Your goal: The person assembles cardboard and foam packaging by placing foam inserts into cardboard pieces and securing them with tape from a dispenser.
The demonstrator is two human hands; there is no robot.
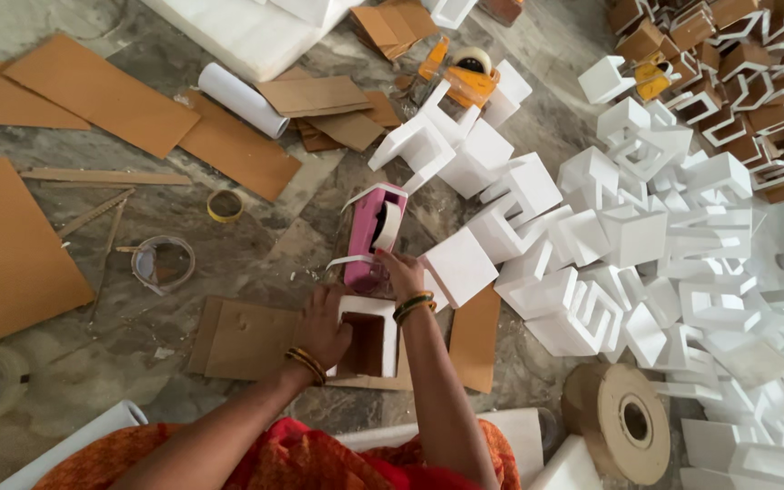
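**Two hands at a white frame box on the floor**

An orange-red garment fills the bottom edge, closest to the lens. Above it, the left hand lies curled over the left wall of a small white frame box, fingers closed around its edge. The right hand sits just beyond the box's far rim, fingers pinched on a strip of white tape drawn from a pink tape dispenser. The box rests on brown cardboard pieces. To the right spreads a heap of white foam boxes; a large tape roll stands near the right elbow.
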